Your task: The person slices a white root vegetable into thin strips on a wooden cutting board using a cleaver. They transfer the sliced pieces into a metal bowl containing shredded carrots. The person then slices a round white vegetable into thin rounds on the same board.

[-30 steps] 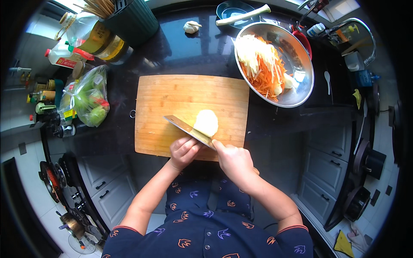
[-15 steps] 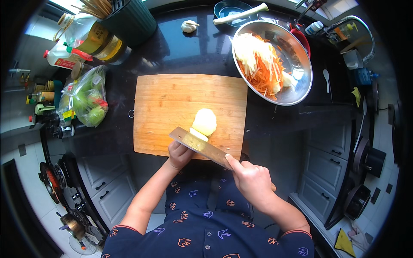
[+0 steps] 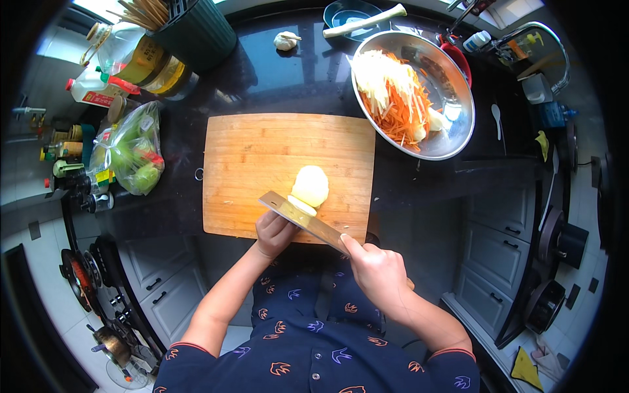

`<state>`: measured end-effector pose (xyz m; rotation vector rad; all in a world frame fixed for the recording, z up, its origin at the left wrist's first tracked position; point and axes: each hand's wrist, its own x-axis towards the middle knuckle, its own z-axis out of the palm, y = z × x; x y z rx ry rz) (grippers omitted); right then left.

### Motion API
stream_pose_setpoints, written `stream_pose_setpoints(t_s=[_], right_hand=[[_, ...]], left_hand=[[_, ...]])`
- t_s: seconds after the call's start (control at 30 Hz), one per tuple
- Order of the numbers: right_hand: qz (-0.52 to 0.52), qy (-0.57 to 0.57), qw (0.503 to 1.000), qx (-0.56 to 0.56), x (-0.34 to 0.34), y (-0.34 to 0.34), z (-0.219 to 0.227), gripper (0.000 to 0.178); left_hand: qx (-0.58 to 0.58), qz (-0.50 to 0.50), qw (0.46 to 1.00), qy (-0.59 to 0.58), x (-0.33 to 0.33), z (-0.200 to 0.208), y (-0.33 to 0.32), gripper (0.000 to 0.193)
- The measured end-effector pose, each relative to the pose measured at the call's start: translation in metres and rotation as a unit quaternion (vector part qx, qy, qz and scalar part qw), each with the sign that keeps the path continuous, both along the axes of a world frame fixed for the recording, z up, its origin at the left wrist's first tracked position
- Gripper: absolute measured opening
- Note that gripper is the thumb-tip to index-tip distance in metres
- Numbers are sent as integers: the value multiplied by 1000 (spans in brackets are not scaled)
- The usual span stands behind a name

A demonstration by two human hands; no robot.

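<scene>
My right hand (image 3: 379, 267) grips a cleaver (image 3: 308, 224), its thumb and forefinger at the heel of the blade. The broad blade lies slanted over the front of a wooden cutting board (image 3: 249, 150). Just beyond the blade are pale, peeled potato slices: a rounded, larger one (image 3: 310, 185) and a thin one (image 3: 301, 204) touching the metal. Close against the near side of the blade, my left hand (image 3: 275, 232) is closed with curled fingers. Whatever it holds is hidden under the blade.
A steel bowl (image 3: 462, 134) of shredded carrot and pale shreds stands at the far right. Garlic (image 3: 286, 41) lies behind the board. On the left are a plastic bag of green vegetables (image 3: 134, 150), bottles (image 3: 134, 56) and a dark chopstick holder (image 3: 203, 39). A white spoon (image 3: 496, 121) lies right.
The cleaver has shifted slightly down and left with my right hand. My left hand stays nearly in place, and the potato slices have hardly moved.
</scene>
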<state>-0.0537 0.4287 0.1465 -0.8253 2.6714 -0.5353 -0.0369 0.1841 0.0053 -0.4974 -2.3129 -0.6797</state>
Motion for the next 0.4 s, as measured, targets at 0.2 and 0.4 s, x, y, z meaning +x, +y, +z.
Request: stream_pose_setpoints(t_s=[0.2,0.4], right_hand=[[7,-20,1000,-2,-9,-11,-9,33],[25,-28,999,14,-23,-29,-36,30]], left_hand=[[-1,-14,1000,-1,2,-3,-2,20],[-6,-20,1000,-16,7,-8,-3,20]])
